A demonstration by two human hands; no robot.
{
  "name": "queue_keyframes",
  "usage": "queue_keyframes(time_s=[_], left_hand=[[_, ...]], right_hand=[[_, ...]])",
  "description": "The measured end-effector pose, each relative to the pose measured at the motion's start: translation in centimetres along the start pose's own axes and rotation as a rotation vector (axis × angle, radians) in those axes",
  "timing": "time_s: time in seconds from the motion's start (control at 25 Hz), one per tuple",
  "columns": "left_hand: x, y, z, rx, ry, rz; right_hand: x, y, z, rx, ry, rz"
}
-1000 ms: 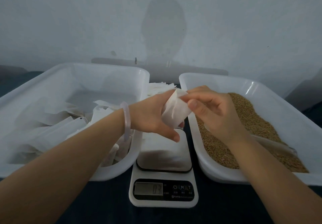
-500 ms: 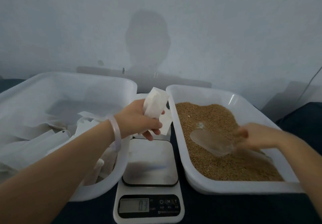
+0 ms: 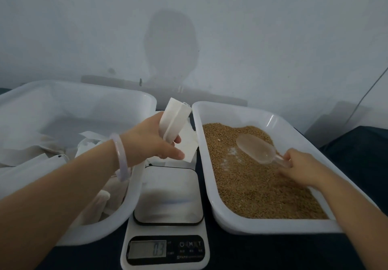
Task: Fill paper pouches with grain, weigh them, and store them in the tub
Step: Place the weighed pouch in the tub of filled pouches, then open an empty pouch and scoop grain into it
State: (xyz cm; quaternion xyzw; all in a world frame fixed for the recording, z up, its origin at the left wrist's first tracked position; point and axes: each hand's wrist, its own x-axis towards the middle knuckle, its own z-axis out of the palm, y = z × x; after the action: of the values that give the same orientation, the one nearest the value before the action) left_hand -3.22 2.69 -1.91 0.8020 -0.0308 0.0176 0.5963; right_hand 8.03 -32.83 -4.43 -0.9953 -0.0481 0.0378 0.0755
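The left hand (image 3: pixel 155 141) curls its fingers and thumb round an upright white paper pouch (image 3: pixel 175 118), held in the air at 12 o'clock from the scale (image 3: pixel 168 196), mouth tilted toward 1 o'clock. A pale bracelet (image 3: pixel 121 158) circles that wrist. The right hand (image 3: pixel 302 169) pinches the handle of a clear plastic scoop (image 3: pixel 258 149), whose bowl lies on the grain (image 3: pixel 252 185) and points to 10 o'clock. The grain fills a white tray (image 3: pixel 231 110) at 3 o'clock from the scale. At 9 o'clock stands the white tub (image 3: pixel 84 93), holding a heap of white pouches (image 3: pixel 31 164). The scale's steel plate is bare; its display (image 3: pixel 147 248) reads 03. More flat pouches (image 3: pixel 189 143) lie just behind the scale on the dark bench (image 3: pixel 357 143).
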Motion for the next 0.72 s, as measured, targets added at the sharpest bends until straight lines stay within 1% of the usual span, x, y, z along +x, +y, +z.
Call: queue_keyframes(time_s=[0.04,0.12,0.28,0.48,0.56,0.64,0.72], left_hand=[[0.1,-0.1,0.0,0.031,0.006,0.008],[0.2,-0.2,0.1,0.046,0.038,-0.004],[0.4,-0.3,0.5,0.027,0.067,-0.009],[0.4,-0.4,0.6,0.051,0.063,0.023],[0.5,-0.5,0.6,0.063,0.059,0.029],[0.5,-0.5,0.6,0.070,0.054,0.037],[0.5,-0.6,0.6,0.071,0.046,0.044]], right_hand=[[0.0,0.2,-0.2,-0.012,0.023,0.024],[-0.1,0.4,-0.8,-0.041,0.008,0.001],[-1.1,-0.4,-1.8,-0.037,-0.117,-0.167],[-3.3,-1.8,-1.4,-0.162,-0.253,-0.390],[-4.0,-1.8,-1.4,-0.159,-0.259,-0.445],[-4.4,-1.3,-1.6,-0.150,-0.241,-0.460],[-4.6,-0.5,-1.7,-0.154,-0.184,-0.466]])
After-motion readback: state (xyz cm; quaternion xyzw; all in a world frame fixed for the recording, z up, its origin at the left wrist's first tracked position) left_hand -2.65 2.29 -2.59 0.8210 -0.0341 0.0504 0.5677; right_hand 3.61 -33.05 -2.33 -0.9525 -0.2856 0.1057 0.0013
